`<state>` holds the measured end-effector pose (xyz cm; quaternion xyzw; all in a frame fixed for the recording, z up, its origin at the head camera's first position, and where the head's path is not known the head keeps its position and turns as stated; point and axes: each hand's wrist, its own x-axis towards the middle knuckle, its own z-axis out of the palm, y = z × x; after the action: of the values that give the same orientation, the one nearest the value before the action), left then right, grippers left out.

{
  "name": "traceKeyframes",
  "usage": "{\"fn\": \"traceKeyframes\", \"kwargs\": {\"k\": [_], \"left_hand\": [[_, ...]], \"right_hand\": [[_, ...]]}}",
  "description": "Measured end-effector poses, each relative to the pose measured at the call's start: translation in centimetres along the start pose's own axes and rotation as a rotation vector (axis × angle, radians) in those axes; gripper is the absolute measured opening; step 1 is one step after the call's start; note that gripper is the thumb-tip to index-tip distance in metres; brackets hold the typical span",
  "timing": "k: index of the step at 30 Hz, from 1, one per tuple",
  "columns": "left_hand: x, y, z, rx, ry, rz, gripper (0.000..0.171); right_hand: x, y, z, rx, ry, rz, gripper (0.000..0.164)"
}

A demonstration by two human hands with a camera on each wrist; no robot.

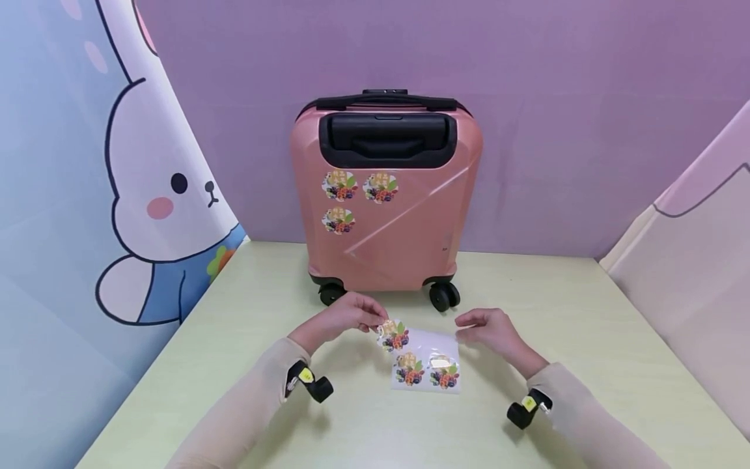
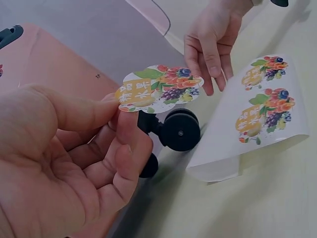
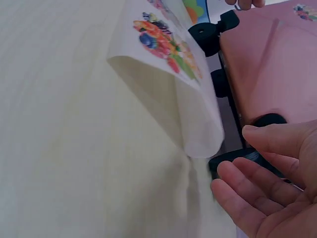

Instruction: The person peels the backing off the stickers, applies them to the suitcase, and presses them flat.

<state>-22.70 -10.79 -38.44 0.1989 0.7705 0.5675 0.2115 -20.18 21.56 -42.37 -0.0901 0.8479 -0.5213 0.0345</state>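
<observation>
Between thumb and forefinger my left hand (image 1: 350,314) pinches a fruit-printed sticker (image 2: 161,89) by its edge, off the backing sheet. The white backing sheet (image 1: 426,342) lies curled on the table and bears two more fruit stickers along its near side. My right hand (image 1: 491,332) is just beside the sheet's right edge, fingers loosely bent and nothing in them; in the right wrist view a gap shows between the fingers (image 3: 240,183) and the sheet. Behind both hands a pink suitcase (image 1: 404,228) stands upright, three such stickers on its upper left front.
The suitcase has a black handle recess (image 1: 388,140) and black wheels (image 1: 444,296) on the pale table (image 1: 351,430). A purple wall (image 1: 556,130) rises behind it. A rabbit-printed panel (image 1: 146,143) stands at the left, a pale panel (image 1: 691,280) at the right.
</observation>
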Motion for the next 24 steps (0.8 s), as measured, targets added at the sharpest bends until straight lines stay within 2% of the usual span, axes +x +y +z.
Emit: {"fn": "traceKeyframes", "kwargs": {"k": [4,13,17,24], "left_hand": [[0.1,0.2,-0.3,-0.003,-0.008,0.004,0.015],[0.4,1.1,-1.0,0.016,0.002,-0.002,0.016],[0.4,1.9,-1.2,0.019,0.0,0.006,0.016],[0.5,3.0,-1.5,0.04,-0.007,0.006,0.017]], "right_hand": [[0.2,-0.9,0.1,-0.009,0.021,-0.035,0.03],[0.3,-2.0,0.8,0.065,0.017,-0.062,0.033],[0.2,-2.8,1.4,0.153,0.0,-0.067,0.033],[0.1,-4.4,3.1,0.301,-0.081,-0.085,0.032]]}}
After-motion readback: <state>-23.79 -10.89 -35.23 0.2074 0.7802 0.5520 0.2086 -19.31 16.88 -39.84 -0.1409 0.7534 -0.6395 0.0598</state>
